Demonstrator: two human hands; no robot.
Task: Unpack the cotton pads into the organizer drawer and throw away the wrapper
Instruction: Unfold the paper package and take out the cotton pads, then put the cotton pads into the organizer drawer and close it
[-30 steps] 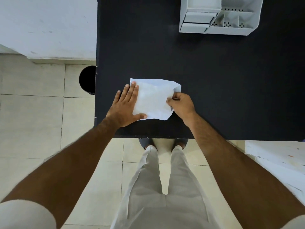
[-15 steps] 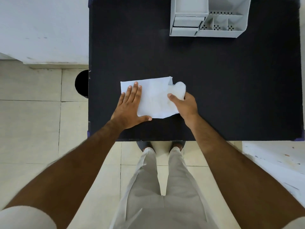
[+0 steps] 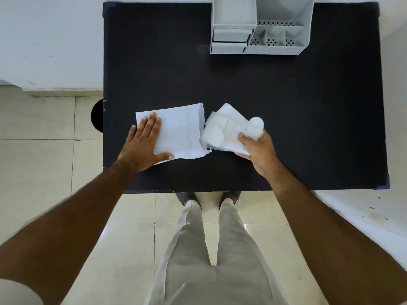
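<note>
A flat white paper wrapper (image 3: 180,133) lies on the black table (image 3: 286,119), near its front edge. My left hand (image 3: 145,144) presses flat on the wrapper's left part, fingers spread. Just right of the wrapper's open end, my right hand (image 3: 257,148) grips a bundle of white round cotton pads (image 3: 229,130) in a thin clear inner bag, lifted slightly off the table. One pad sticks up above my fingers. The grey organizer (image 3: 259,27) stands at the table's far edge, its small drawers (image 3: 231,39) on the left side shut.
A round black bin (image 3: 98,115) sits on the tiled floor just left of the table. White walls flank the table on the left and lower right. My legs stand at the front edge.
My right hand has pulled the cotton pads out of the wrapper and moved right. The left hand stays pressed on the wrapper. The camera view has shifted back.
</note>
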